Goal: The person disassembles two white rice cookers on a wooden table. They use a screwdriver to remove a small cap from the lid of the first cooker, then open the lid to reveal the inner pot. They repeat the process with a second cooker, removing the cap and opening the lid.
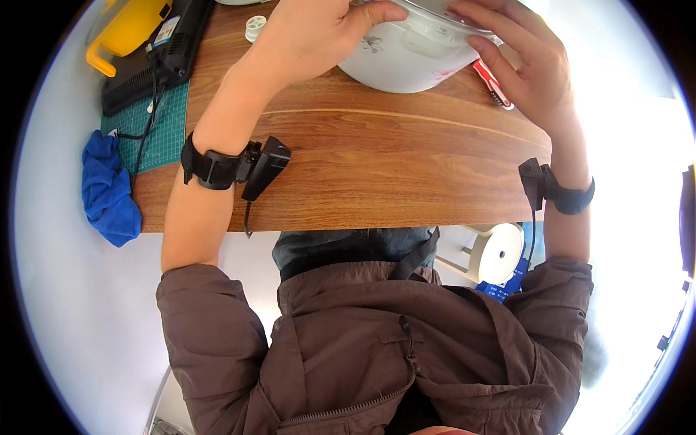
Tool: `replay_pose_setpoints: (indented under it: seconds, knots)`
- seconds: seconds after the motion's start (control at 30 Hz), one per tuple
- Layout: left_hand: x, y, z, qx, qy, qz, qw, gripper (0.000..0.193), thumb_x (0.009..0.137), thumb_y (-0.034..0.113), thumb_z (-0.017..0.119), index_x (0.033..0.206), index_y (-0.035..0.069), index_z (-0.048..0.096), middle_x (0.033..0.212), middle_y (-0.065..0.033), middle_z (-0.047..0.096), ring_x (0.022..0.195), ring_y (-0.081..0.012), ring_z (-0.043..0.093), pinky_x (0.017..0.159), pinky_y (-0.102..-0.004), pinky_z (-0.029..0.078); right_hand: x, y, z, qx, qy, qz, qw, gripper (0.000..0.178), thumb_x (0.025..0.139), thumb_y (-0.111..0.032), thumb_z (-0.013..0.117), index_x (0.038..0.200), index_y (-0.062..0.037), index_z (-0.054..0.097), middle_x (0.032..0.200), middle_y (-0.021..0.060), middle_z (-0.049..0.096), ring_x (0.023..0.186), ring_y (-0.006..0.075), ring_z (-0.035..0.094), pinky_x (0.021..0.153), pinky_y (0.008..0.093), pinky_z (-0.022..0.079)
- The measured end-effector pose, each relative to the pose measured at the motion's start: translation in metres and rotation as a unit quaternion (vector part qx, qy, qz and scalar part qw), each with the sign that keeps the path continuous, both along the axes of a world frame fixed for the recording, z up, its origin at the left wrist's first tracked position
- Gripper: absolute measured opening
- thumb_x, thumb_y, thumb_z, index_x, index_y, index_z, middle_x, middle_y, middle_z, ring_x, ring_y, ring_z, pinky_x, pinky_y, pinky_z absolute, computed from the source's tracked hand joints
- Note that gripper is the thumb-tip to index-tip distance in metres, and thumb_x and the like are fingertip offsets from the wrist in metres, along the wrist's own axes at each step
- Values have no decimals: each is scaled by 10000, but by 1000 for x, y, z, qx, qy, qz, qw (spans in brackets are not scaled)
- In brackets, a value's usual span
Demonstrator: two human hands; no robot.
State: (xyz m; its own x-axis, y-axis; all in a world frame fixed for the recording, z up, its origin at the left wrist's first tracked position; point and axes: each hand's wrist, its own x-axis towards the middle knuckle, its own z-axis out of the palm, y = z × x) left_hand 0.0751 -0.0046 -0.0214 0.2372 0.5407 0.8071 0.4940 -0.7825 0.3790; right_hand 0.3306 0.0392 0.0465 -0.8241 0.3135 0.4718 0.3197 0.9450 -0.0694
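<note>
A white pot (399,69) with a floral print stands at the far edge of the view, its top cut off by the frame. Along its upper edge runs a shiny rim (435,9); whether this belongs to a lid, I cannot tell. My left hand (319,32) is at the pot's left side, thumb laid over the rim and the other fingers mostly hidden. On the opposite side, my right hand (529,65) curls its fingers over the rim, with the thumb near the pot's wall. Beside the pot, under my right hand, lies a red-and-white tool (493,85), its kind unclear.
The wooden table (362,167) holds a green cutting mat (163,130), a black device (185,54) with a cable, a yellow container (134,29) and a small white round piece (255,27). A blue cloth (109,188) hangs at the left edge. Below right stands a white stool (499,254).
</note>
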Motion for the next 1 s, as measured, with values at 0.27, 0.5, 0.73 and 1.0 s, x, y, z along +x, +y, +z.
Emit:
replay_pose_setpoints:
  seconds: [0.27,0.5,0.73,1.0]
  knots:
    - [5,-6,-5,-82,-68,15,994,253,838,-111,682,1051,23,657,1065,-87,561,856,-191,590,709,-287,508,-4,-11,2,95,-21,-56,994,242,843,-43,756,1084,-35,736,1151,107,719,977,292,713,859,392,566]
    - [4,0,-8,-16,-52,10,998,234,847,-108,685,1050,6,658,1047,-98,558,862,-201,597,691,-283,520,-8,-22,3,134,-13,-91,987,226,825,-61,784,1047,-35,752,1042,94,729,885,273,716,773,387,576]
    - [1,-7,-4,-18,-51,4,999,256,829,-89,713,1069,-2,686,1062,-119,609,910,-262,643,755,-338,549,-4,-8,-5,197,37,10,980,291,776,-61,828,1055,-25,754,1013,110,731,849,283,719,746,379,584]
    - [-10,0,0,240,96,76,963,241,795,-10,766,1030,-16,710,1056,-148,706,931,-319,702,778,-369,584,0,-6,-10,166,11,-18,986,327,760,-45,829,1076,-13,751,999,115,735,832,291,721,729,375,588]
